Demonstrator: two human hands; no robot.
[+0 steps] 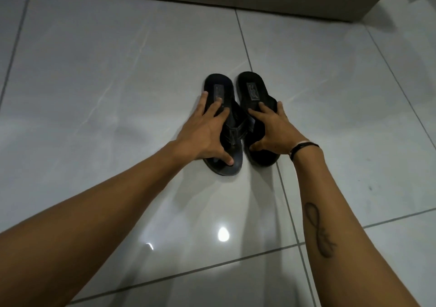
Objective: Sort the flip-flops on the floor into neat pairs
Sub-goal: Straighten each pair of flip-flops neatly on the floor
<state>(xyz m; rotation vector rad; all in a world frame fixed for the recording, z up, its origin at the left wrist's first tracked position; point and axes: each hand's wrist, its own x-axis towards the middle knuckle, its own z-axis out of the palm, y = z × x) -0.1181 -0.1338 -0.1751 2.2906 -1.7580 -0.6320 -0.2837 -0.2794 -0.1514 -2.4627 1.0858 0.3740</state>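
Hands first: your left hand [203,132] lies spread and flat on the left black strapped flip-flop [223,127], fingers splayed over the footbed towards the heel end, thumb pressing the toe end nearest you; it grips nothing, it only presses down. Your right hand [271,130] is likewise open, fingers spread across the right black strapped flip-flop [256,115], with the outer finger hooked over its far-side edge and the thumb at the near end; whether it clasps the sole or merely rests on it cannot be told. Both sandals sit on the glossy pale grey tiled floor [118,71], soles down, just beside each other near the middle of view, close to a grout line. Their long axes run away from you, heels far and toes near, but they are not parallel: heels lie close together, while the right sandal's toe end swings outward and sits slightly further from you than the left's. Judged from this, the pair is matched and nearly squared. Each hand is on its own sandal, so the remaining correction appears to fall to your right hand: rotate that toe end inward and draw it level. No other flip-flops are in view.
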